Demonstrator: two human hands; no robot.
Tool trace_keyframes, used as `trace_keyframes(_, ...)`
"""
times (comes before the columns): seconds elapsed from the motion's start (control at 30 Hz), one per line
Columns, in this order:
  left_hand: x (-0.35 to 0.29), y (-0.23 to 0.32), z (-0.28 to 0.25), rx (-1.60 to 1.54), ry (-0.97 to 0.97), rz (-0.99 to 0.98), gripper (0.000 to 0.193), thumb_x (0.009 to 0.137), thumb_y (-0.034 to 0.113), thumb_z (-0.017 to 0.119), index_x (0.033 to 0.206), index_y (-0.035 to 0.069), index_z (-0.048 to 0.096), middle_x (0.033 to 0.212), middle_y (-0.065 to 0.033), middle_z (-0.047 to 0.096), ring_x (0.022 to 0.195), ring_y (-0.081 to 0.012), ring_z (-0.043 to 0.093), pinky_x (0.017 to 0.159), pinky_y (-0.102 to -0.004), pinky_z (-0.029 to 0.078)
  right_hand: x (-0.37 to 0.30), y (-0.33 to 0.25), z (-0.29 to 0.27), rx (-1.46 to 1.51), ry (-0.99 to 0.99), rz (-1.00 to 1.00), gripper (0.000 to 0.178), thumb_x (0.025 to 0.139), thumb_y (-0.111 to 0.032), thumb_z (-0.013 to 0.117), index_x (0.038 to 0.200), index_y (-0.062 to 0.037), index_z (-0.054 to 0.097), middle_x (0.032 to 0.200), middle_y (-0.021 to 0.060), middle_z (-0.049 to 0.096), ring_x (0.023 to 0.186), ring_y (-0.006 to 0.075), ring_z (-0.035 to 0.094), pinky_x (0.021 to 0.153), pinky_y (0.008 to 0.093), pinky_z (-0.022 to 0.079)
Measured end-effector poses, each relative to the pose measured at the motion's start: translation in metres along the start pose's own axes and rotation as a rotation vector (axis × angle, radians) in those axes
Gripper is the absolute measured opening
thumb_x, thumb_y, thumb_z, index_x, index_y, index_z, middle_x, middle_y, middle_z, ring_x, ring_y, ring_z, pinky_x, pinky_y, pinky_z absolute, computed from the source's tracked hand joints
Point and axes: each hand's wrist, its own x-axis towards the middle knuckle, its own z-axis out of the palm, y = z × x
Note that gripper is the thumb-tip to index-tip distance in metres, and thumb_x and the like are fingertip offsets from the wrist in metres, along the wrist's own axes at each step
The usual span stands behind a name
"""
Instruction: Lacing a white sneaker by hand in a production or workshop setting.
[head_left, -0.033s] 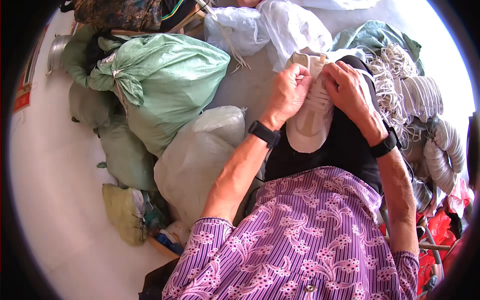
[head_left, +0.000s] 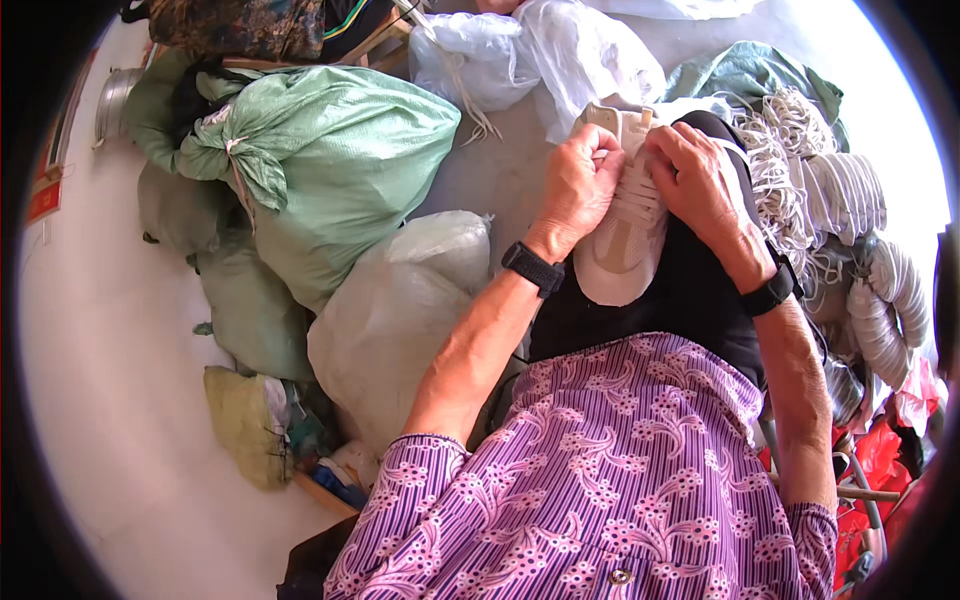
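Observation:
A pale beige and white sneaker (head_left: 612, 270) rests on my lap, its toe toward me. White shoelace (head_left: 637, 203) crosses its front in several rows. My left hand (head_left: 582, 190) is closed in a pinch at the left eyelet edge, with a bit of white lace showing at the fingertips. On the opposite edge, my right hand (head_left: 704, 190) is also closed, its thumb and fingers pinching lace; a loose length trails out past the knuckles. The fingertips partly hide the upper eyelets. The shoe's tongue and heel opening show beyond both hands.
Bundles of white laces (head_left: 800, 170) lie close by my right arm, above red plastic bags (head_left: 875, 455). To the left stand a tied green sack (head_left: 350, 150) and a whitish plastic bag (head_left: 390, 320). Clear plastic bags (head_left: 580, 60) lie beyond the shoe.

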Motion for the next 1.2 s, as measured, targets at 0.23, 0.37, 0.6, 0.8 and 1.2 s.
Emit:
trace_keyframes(0.23, -0.006, 0.012, 0.003, 0.085, 0.107, -0.057, 0.010, 0.084, 0.009, 0.064, 0.083, 0.000, 0.059, 0.069, 0.0006, 0.059, 0.065, -0.0049, 0.053, 0.061, -0.0228, 0.046, -0.003, 0.002, 0.004, 0.055, 0.012, 0.002, 0.008, 0.078, -0.008, 0.059, 0.084, -0.0048, 0.055, 0.077, 0.0115, 0.056, 0.074, 0.0304, 0.058, 0.067, 0.0407, 0.044)
trace_keyframes(0.37, -0.010, 0.010, 0.004, 0.119, 0.043, -0.024, 0.009, 0.084, 0.009, 0.064, 0.085, 0.001, 0.061, 0.070, -0.0012, 0.062, 0.066, -0.0053, 0.055, 0.062, -0.0235, 0.047, -0.008, 0.004, -0.001, 0.079, -0.010, 0.018, 0.008, 0.077, -0.008, 0.059, 0.083, -0.0043, 0.054, 0.074, 0.0111, 0.054, 0.073, 0.0300, 0.057, 0.066, 0.0404, 0.044)
trace_keyframes(0.6, -0.022, 0.003, 0.005, 0.033, 0.100, 0.076, 0.008, 0.083, 0.005, 0.065, 0.090, 0.000, 0.063, 0.078, -0.0040, 0.065, 0.071, -0.0066, 0.059, 0.065, -0.0241, 0.049, -0.012, 0.001, -0.005, 0.103, -0.015, -0.011, 0.008, 0.077, -0.008, 0.061, 0.080, -0.0048, 0.054, 0.073, 0.0100, 0.053, 0.073, 0.0287, 0.056, 0.066, 0.0392, 0.043)
trace_keyframes(0.8, -0.021, 0.008, 0.003, 0.106, 0.144, 0.134, 0.013, 0.080, 0.004, 0.067, 0.092, 0.000, 0.064, 0.081, -0.0081, 0.068, 0.073, -0.0102, 0.063, 0.067, -0.0256, 0.051, -0.010, -0.001, -0.006, 0.096, 0.014, -0.036, 0.009, 0.074, -0.003, 0.063, 0.077, -0.0026, 0.055, 0.071, 0.0093, 0.052, 0.066, 0.0264, 0.055, 0.059, 0.0359, 0.043)
trace_keyframes(1.2, -0.008, 0.008, -0.002, 0.275, -0.009, 0.100, 0.010, 0.084, 0.007, 0.062, 0.090, -0.001, 0.062, 0.074, -0.0094, 0.066, 0.067, -0.0104, 0.061, 0.062, -0.0282, 0.049, -0.006, -0.002, 0.001, 0.019, 0.050, -0.002, 0.009, 0.074, -0.009, 0.062, 0.075, -0.0061, 0.053, 0.072, 0.0094, 0.052, 0.071, 0.0281, 0.056, 0.063, 0.0394, 0.043)
